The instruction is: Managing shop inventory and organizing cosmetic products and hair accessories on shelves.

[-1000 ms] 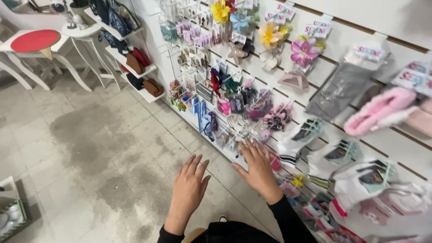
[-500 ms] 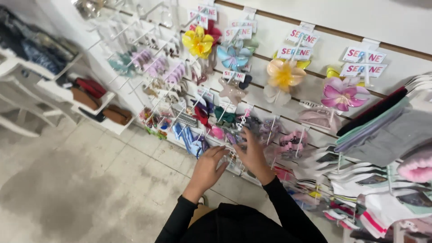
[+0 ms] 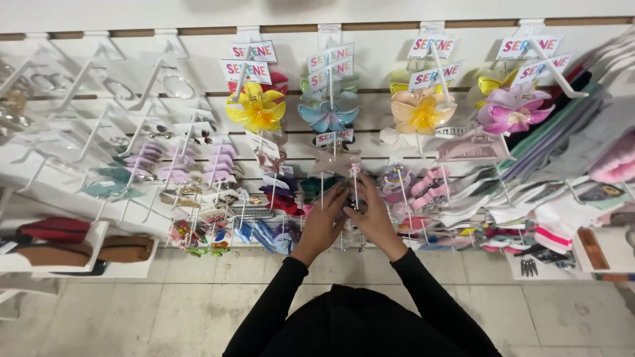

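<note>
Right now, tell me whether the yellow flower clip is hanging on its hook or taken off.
Hanging. The yellow flower clip sits on its white hook on the wall panel, well above both hands, left hand and right hand.

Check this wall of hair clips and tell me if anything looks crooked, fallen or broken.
Nothing stands out. The yellow flower clip, blue flower clip, peach flower clip and pink flower clip hang in an even row on their hooks. The left hand and right hand meet at a small item on a hook; nothing lies on the floor.
</note>
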